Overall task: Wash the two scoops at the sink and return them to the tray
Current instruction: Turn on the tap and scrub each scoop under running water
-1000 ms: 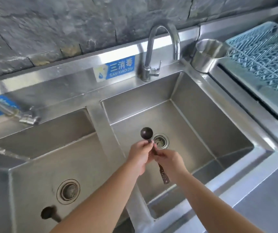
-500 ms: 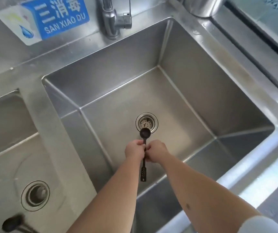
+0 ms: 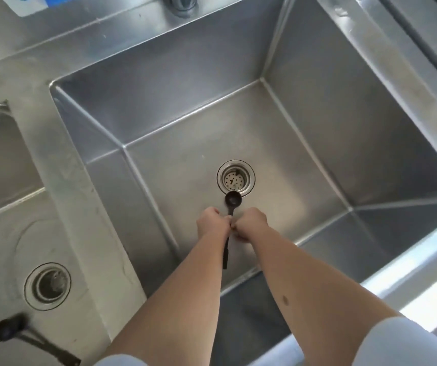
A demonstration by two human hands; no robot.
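Lower and closer over the right basin than half a second ago, both hands now sit just short of the drain, with the tap base at the top edge. No running water shows, so rubbing alone will do little until the tap is on. Left hand and right hand curl round the scoop handle, fingers pinching it mid-length; work along handle and bowl alike. A second scoop lies in the left basin, unwashed by my reckoning; no tray shows
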